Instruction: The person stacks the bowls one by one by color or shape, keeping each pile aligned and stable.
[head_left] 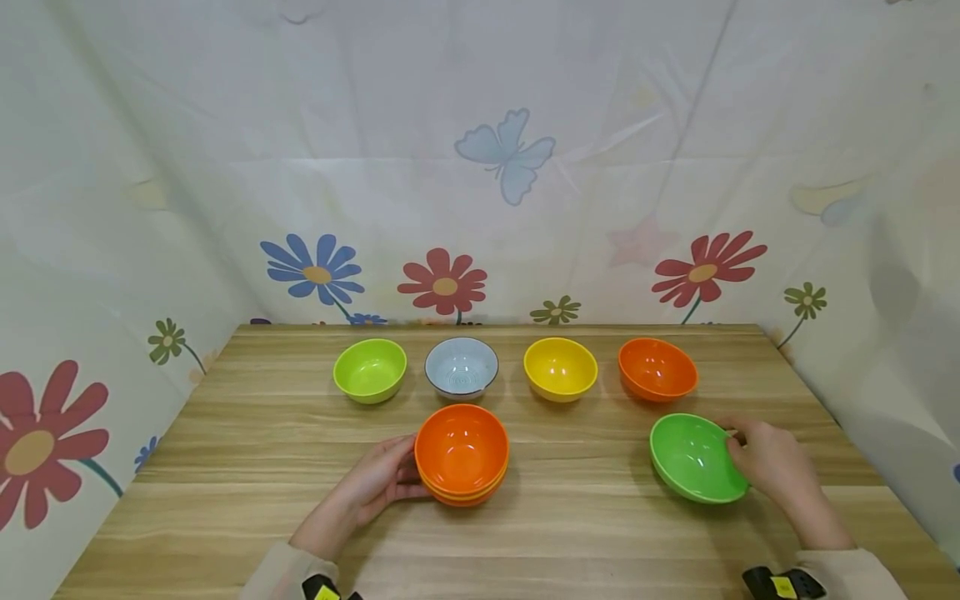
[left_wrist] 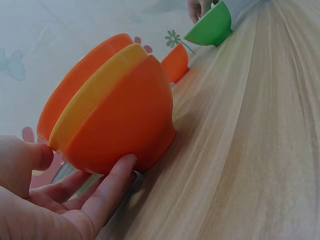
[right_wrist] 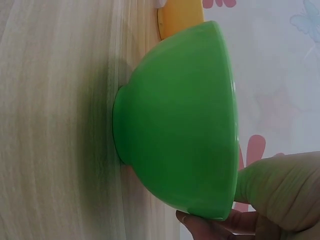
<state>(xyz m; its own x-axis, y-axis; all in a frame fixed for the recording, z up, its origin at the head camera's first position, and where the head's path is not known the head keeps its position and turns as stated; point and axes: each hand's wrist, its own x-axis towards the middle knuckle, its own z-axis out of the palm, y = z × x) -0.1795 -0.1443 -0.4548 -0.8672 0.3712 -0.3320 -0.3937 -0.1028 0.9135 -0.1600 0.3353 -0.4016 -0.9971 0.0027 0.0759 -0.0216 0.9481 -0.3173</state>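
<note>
In the head view my left hand (head_left: 384, 479) grips the left side of a stack of bowls (head_left: 462, 454) near the table's middle. The left wrist view shows a yellow bowl (left_wrist: 95, 95) between an upper orange bowl (left_wrist: 82, 82) and a lower orange bowl (left_wrist: 127, 117). My thumb is at the rims, with fingers against the lower bowl's side. To the right, my right hand (head_left: 772, 462) pinches the rim of a green bowl (head_left: 697, 458), thumb inside and fingers outside. Whether either base touches the table cannot be told.
Behind stand a lime-green bowl (head_left: 371, 372), a pale blue bowl with a dark rim (head_left: 461, 367), a yellow bowl (head_left: 560, 369) and an orange bowl (head_left: 657, 369) in a row. The wooden table (head_left: 570, 533) meets a printed cloth backdrop (head_left: 390, 192) at its back edge.
</note>
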